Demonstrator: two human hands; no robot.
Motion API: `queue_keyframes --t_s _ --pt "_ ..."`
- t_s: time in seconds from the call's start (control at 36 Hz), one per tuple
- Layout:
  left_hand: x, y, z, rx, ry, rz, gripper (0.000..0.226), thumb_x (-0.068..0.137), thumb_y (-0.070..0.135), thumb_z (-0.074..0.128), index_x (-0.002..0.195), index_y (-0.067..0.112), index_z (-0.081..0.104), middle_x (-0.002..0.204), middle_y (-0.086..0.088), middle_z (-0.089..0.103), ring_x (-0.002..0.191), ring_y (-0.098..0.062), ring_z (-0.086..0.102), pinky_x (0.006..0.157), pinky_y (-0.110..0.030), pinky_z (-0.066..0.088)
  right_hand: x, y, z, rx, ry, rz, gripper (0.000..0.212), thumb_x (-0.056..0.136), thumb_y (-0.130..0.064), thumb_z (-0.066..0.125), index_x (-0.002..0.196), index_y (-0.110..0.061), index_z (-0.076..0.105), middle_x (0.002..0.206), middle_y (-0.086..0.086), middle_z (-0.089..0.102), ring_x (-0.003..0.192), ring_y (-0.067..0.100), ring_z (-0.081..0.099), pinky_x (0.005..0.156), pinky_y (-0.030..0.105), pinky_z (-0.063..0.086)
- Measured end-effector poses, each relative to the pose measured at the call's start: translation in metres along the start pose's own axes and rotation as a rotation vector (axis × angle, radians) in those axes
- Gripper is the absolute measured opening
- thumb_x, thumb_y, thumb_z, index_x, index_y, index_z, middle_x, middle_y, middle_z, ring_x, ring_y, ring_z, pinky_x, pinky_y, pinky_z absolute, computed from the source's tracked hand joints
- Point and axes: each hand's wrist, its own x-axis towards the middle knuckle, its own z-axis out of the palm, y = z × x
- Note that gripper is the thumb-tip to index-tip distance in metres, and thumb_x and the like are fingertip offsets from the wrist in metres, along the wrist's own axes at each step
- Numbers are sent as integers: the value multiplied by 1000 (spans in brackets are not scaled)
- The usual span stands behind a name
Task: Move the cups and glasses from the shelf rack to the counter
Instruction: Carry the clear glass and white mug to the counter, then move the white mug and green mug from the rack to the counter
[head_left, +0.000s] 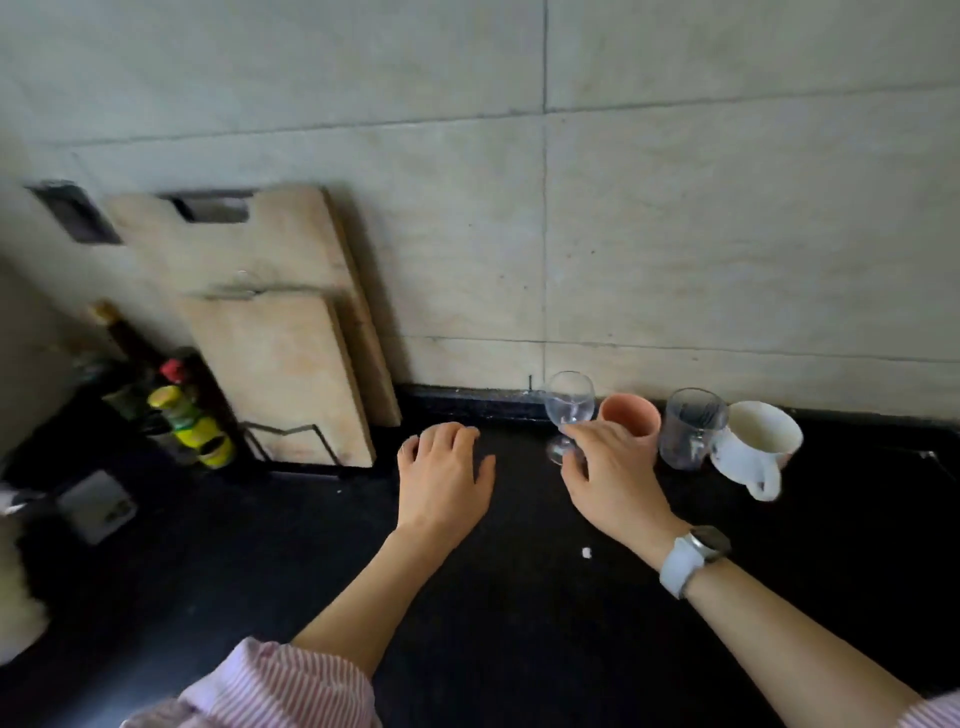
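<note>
Black counter meets pale tiled wall.

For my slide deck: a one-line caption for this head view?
Right hand sets a wine glass on the black counter beside a pink cup.

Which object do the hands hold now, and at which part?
The right hand pinches the wine glass at its stem, just under the bowl. The left hand holds nothing.

A clear, glossy wine glass and glass tumbler stand on a dark, polished stone-like desk beside a matt terracotta-pink cup and a glazed white mug. Pale, matt wooden chopping boards lean against smooth beige wall tiles.
</note>
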Motion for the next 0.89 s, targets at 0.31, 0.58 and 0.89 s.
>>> queue_keyframes --t_s 0.31,0.58,0.89 --pt "-264 -215 -214 238 278 -500 37 88 36 49 120 18 55 122 -2 60 115 -25 52 100 -45 34 -90 -341 66 87 -379 -526 37 93 -28 39 127 -20 52 132 -1 55 127 21 41 106 39 34" --pt "-619 -305 -382 367 454 -1079 37 89 37 48 120 17 54 123 -6 58 116 -27 51 95 -38 38 -303 -650 92 195 -601 -1062 35 92 -27 41 123 -20 55 129 6 57 121 28 48 102 41 38" --pt "-875 -311 -513 512 727 -1453 31 88 29 52 113 12 58 115 -12 61 108 -32 56 90 -43 45 -508 -881 83 455 -773 -1516 32 90 -23 45 116 -14 61 118 11 63 112 30 53 97 42 43"
